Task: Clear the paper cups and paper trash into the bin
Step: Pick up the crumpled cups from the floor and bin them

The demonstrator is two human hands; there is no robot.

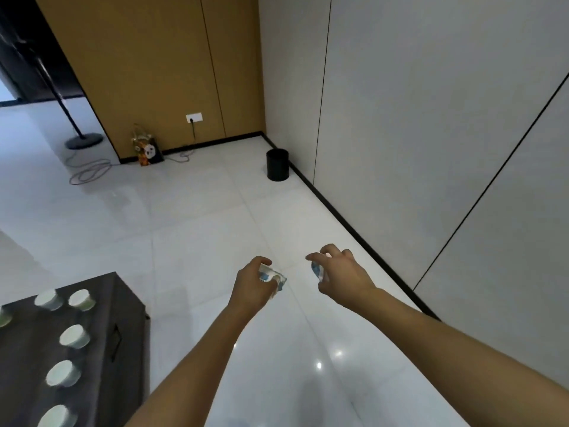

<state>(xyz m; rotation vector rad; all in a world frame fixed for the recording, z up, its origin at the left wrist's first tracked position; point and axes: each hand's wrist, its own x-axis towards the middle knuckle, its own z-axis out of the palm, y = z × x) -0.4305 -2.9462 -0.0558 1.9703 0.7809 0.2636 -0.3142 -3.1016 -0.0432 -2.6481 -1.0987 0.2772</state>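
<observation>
We hold both arms out over the white floor. Our left hand has its fingers curled around a crumpled paper ball, white with blue marks. Our right hand pinches another crumpled paper between thumb and fingers. The black bin stands far ahead on the floor, close to the wall. We cannot see what is inside it. On the dark surface at our left, several paper cups stand upside down. A printed bag leans on the wooden panel.
</observation>
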